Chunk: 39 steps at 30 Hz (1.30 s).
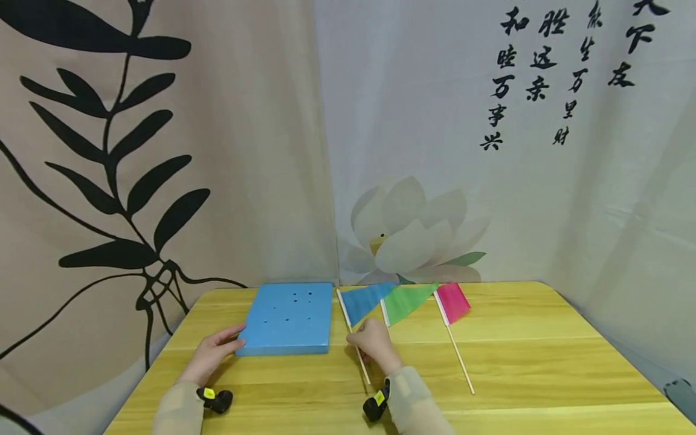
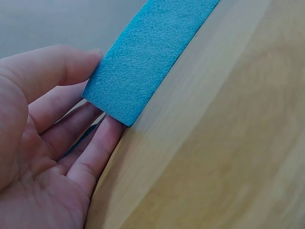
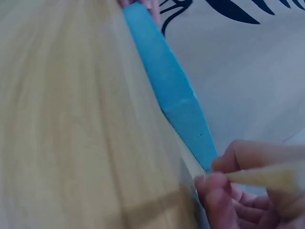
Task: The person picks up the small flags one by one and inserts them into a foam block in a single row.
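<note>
No flag stands in the foam block (image 1: 286,318) yet. The left hand (image 1: 213,353) steadies the block's near corner with straight fingers; the right hand (image 1: 373,344) pinches the blue flag's stick (image 1: 356,347). Green flag (image 1: 406,300) and pink flag (image 1: 452,302) lie on the surface (image 1: 544,362).

The left hand (image 2: 43,157) fills the lower left of the frame, palm up and open toward the camera. Its thumb runs across the upper left and its tip touches the near corner of a blue foam block (image 2: 143,57). The fingers (image 2: 95,157) lie straight beneath that corner, one fingertip showing just below the block's lower edge. The block's rough side face slants from the centre left up to the top of the frame. The pale wooden desk (image 2: 224,143) takes up the right and lower right, its grain running diagonally.
</note>
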### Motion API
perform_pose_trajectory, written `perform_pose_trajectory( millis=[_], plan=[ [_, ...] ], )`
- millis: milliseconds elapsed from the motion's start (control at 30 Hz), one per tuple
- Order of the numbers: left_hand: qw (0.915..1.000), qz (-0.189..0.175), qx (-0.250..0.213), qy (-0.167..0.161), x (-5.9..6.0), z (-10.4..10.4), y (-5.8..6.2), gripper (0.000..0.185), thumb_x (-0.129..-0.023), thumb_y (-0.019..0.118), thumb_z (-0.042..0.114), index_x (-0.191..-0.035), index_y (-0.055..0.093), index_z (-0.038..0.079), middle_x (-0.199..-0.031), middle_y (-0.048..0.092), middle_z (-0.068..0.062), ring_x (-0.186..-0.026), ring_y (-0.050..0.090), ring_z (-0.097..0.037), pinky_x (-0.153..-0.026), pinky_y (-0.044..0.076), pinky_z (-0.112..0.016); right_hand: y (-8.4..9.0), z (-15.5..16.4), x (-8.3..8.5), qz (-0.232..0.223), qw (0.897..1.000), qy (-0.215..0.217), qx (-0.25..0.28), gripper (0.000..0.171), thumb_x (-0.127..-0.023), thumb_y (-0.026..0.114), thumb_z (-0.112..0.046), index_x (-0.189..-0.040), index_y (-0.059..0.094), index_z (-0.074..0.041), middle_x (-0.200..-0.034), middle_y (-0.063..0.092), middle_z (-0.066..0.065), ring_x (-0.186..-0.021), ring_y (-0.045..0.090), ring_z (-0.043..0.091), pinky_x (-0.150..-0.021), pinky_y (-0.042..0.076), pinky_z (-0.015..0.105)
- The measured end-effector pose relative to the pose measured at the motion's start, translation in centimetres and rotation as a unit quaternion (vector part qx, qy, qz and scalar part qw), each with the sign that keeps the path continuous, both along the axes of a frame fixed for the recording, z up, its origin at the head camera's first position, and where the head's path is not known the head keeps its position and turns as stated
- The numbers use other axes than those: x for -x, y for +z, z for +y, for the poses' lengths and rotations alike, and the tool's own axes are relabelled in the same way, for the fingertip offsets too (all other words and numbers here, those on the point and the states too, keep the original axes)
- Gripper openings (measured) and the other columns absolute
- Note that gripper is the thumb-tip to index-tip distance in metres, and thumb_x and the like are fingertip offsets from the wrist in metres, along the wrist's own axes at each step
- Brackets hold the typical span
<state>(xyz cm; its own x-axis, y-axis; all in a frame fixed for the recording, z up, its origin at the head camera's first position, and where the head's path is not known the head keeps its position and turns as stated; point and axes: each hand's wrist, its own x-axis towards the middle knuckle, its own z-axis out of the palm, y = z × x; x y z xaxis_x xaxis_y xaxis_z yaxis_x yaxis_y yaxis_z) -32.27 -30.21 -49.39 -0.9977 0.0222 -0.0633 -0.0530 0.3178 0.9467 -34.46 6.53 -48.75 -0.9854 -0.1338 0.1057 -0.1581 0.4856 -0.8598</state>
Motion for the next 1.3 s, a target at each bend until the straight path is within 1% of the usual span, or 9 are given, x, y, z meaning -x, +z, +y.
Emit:
perform_pose_trajectory(
  millis=[100,200,300,400,500,700,1000,1167,1300],
  plan=[
    [1.0000,-0.003,-0.001,-0.002,0.0,0.0,-0.1,0.065,-0.093,0.066,0.028,-0.146,0.041,0.001,-0.152,0.032,-0.024,-0.135,0.034,-0.041,-0.105,0.038,-0.053,-0.2,0.4,0.2,-0.047,0.997,0.017,0.067,0.031,-0.084,0.066,-0.009,-0.056,0.054,-0.006,-0.047,0.057,0.004,-0.036,0.055,0.013,-0.039,0.053,0.032],
    [1.0000,-0.006,-0.001,-0.003,0.0,0.0,-0.1,0.064,-0.094,0.066,0.027,-0.147,0.041,0.001,-0.152,0.031,-0.024,-0.135,0.033,-0.042,-0.106,0.037,-0.054,-0.3,0.7,0.3,-0.084,0.987,0.032,0.130,0.020,-0.087,0.066,-0.012,-0.077,0.065,0.006,-0.058,0.064,0.011,-0.041,0.059,0.016,-0.042,0.054,0.032],
    [1.0000,-0.008,0.000,-0.004,0.0,0.1,-0.1,0.064,-0.094,0.066,0.028,-0.147,0.041,0.002,-0.152,0.031,-0.024,-0.135,0.033,-0.042,-0.106,0.036,-0.054,-0.3,1.1,0.5,-0.114,0.977,0.046,0.174,0.026,-0.092,0.062,-0.016,-0.093,0.064,0.010,-0.062,0.065,0.013,-0.044,0.059,0.015,-0.042,0.054,0.029],
    [1.0000,-0.006,-0.001,-0.004,0.0,0.2,-0.1,0.064,-0.093,0.066,0.029,-0.147,0.042,0.002,-0.152,0.031,-0.023,-0.135,0.033,-0.041,-0.107,0.036,-0.054,-0.2,1.4,0.6,-0.138,0.968,0.056,0.201,0.032,-0.093,0.059,-0.019,-0.099,0.062,0.012,-0.063,0.065,0.012,-0.047,0.059,0.016,-0.043,0.053,0.027],
    [1.0000,0.000,0.005,-0.007,-0.1,0.2,0.0,0.064,-0.094,0.066,0.029,-0.147,0.041,0.002,-0.152,0.032,-0.023,-0.135,0.033,-0.042,-0.106,0.037,-0.053,0.0,1.6,0.6,-0.156,0.963,0.058,0.212,0.032,-0.092,0.058,-0.019,-0.100,0.062,0.012,-0.064,0.064,0.010,-0.048,0.060,0.016,-0.044,0.053,0.026],
    [1.0000,0.002,0.007,-0.004,-0.3,0.0,0.1,0.063,-0.094,0.065,0.027,-0.147,0.041,0.002,-0.152,0.032,-0.024,-0.136,0.033,-0.042,-0.106,0.038,-0.053,0.3,1.8,0.9,-0.186,0.952,0.064,0.234,0.032,-0.090,0.060,-0.018,-0.104,0.063,0.011,-0.066,0.064,0.005,-0.050,0.058,0.012,-0.046,0.051,0.023],
    [0.9999,0.003,0.010,-0.002,-0.3,0.0,0.1,0.063,-0.095,0.065,0.026,-0.147,0.041,0.000,-0.152,0.030,-0.025,-0.135,0.033,-0.042,-0.106,0.036,-0.055,0.4,2.2,1.5,-0.195,0.946,0.094,0.242,0.033,-0.094,0.060,-0.014,-0.108,0.060,0.015,-0.070,0.064,0.005,-0.053,0.059,0.010,-0.049,0.052,0.022],
    [0.9999,0.003,0.009,-0.003,-0.1,0.0,0.0,0.063,-0.094,0.065,0.027,-0.147,0.041,0.001,-0.152,0.031,-0.025,-0.135,0.033,-0.042,-0.106,0.036,-0.054,1.3,2.8,1.6,-0.189,0.943,0.097,0.255,0.037,-0.095,0.058,-0.013,-0.115,0.055,0.018,-0.073,0.063,0.005,-0.053,0.058,0.009,-0.048,0.050,0.019],
    [1.0000,0.002,0.007,-0.005,0.0,0.0,0.0,0.063,-0.095,0.065,0.026,-0.147,0.041,0.001,-0.152,0.031,-0.025,-0.135,0.033,-0.042,-0.106,0.036,-0.054,2.2,3.0,1.5,-0.185,0.941,0.089,0.269,0.038,-0.095,0.057,-0.012,-0.120,0.053,0.017,-0.073,0.062,0.006,-0.053,0.057,0.010,-0.049,0.051,0.020]
  ],
)
